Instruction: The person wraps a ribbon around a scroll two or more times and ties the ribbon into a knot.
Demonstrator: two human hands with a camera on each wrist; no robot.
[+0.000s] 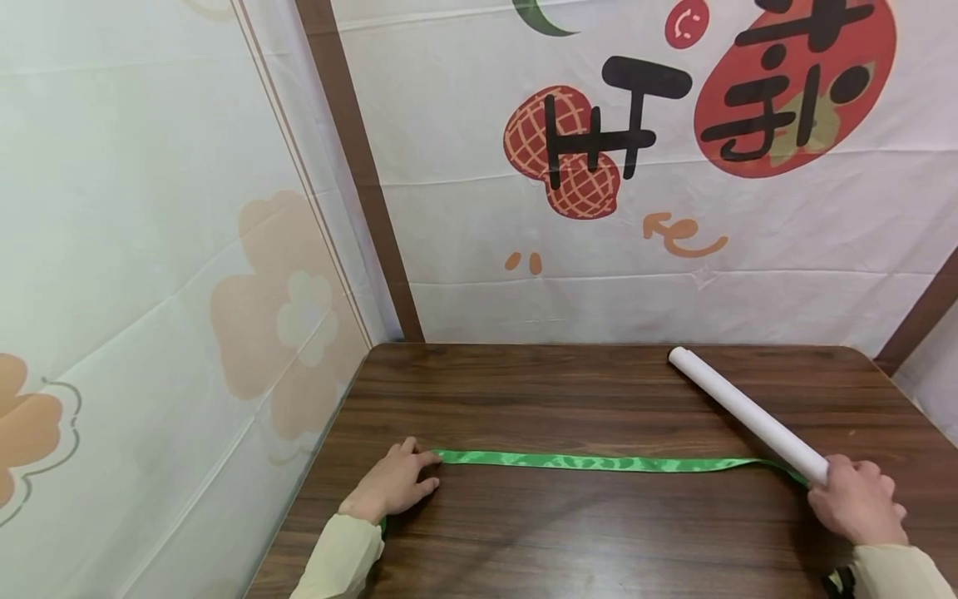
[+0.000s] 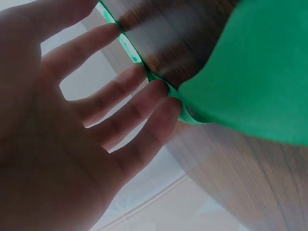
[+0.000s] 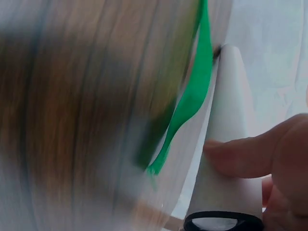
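A long green satin ribbon (image 1: 576,462) stretches across the wooden table from side to side. At its left part my left hand (image 1: 400,481) rests with fingers spread; in the left wrist view the fingertips (image 2: 159,91) touch the ribbon's edge. More green ribbon (image 2: 260,72) looms close to that camera. My right hand (image 1: 859,501) grips the near end of a white roll (image 1: 748,412), which slants away toward the back of the table. Beside the roll, the ribbon's frayed right end (image 3: 156,166) hangs free in the right wrist view, apart from the thumb (image 3: 240,156).
The dark wooden table (image 1: 539,532) meets a printed cloth wall (image 1: 464,308) at the back. Another cloth wall (image 1: 172,399) with flower prints runs along the left edge. A black ring (image 3: 224,215) shows at the roll's near end.
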